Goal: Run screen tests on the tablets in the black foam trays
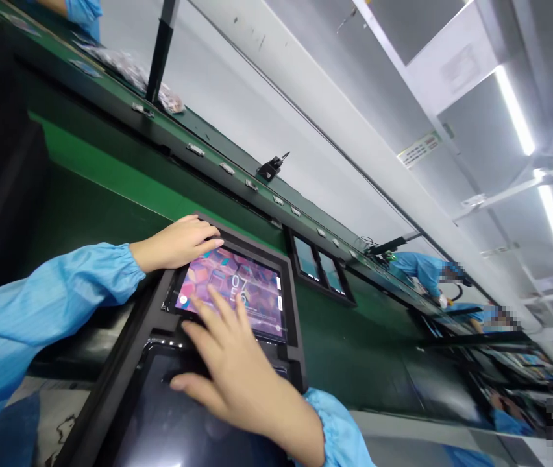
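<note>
A black foam tray (292, 305) on the green conveyor belt (86, 194) holds two tablets. The far tablet (261, 288) is lit, with a purple and pink screen and white digits. The near tablet (159, 421) is dark. My left hand (176, 243) lies at the lit tablet's far left corner, fingers stretched flat on the tray edge. My right hand (230, 366) hovers over the lit screen with fingers spread, fingertips touching or just above the glass. Both arms wear blue sleeves.
A second black tray (320, 266) with two lit tablets sits further along the belt. Other people in blue coats (422, 269) work at the far right. A black post (159, 52) and small clamp (270, 168) stand along the belt's far rail. A bag of small parts (135, 71) lies beyond.
</note>
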A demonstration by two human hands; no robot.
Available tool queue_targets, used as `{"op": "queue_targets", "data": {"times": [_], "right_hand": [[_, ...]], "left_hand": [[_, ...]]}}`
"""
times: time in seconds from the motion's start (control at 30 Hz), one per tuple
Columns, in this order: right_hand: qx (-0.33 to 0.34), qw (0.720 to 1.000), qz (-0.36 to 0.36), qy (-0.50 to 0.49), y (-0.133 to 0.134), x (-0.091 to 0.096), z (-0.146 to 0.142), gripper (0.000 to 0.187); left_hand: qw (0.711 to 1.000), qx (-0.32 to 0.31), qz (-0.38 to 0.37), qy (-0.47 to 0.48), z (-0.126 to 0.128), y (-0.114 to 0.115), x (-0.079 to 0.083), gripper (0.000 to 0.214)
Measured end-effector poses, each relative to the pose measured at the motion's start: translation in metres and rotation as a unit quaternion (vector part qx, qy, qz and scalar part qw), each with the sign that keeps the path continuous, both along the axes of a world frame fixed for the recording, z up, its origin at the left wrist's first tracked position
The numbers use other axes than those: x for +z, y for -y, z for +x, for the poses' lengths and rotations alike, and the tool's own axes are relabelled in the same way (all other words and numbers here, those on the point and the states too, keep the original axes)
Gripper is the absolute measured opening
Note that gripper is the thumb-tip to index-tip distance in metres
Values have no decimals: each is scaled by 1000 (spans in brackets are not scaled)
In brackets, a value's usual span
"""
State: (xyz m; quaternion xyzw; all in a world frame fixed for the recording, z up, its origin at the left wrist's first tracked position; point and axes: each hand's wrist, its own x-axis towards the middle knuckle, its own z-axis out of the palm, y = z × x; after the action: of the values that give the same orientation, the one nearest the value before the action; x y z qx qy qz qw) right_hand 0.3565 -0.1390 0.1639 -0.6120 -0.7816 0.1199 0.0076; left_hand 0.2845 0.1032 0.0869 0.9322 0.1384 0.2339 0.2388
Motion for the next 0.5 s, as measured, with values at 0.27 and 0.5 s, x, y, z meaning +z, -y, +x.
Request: {"op": "queue_targets", "data": {"times": [0.27, 0.5], "right_hand": [[-134, 990, -24, -43, 13, 4, 83, 43], [-315, 942, 105, 56, -60, -12, 131, 49]], "left_hand": [[999, 5, 9, 40, -5, 2, -1, 55], [993, 20, 22, 114, -34, 30, 19, 43]]}}
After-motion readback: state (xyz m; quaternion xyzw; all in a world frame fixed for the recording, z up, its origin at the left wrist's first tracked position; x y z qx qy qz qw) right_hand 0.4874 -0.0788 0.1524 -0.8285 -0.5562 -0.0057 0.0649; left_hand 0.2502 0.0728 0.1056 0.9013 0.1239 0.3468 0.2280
